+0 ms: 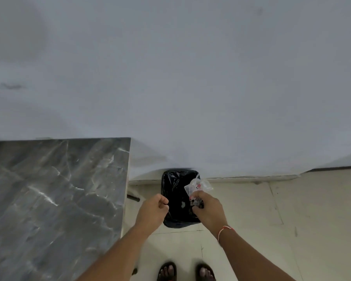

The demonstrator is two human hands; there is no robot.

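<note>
A bin lined with a black bag (pixel 173 189) stands on the floor against the wall. My right hand (pixel 208 207) is over its right side and grips a crumpled clear plastic wrapper (pixel 198 185) with red print, together with some dark scraps. My left hand (pixel 153 209) hovers at the bin's left edge with its fingers curled into a fist; whether it holds anything I cannot tell. A red thread is tied round my right wrist.
A grey marble counter (pixel 55 199) fills the left side, its corner close to the bin. The pale wall (pixel 190 78) rises behind. Cream floor tiles (pixel 272 220) stretch to the right. My sandalled feet (pixel 185 271) stand just before the bin.
</note>
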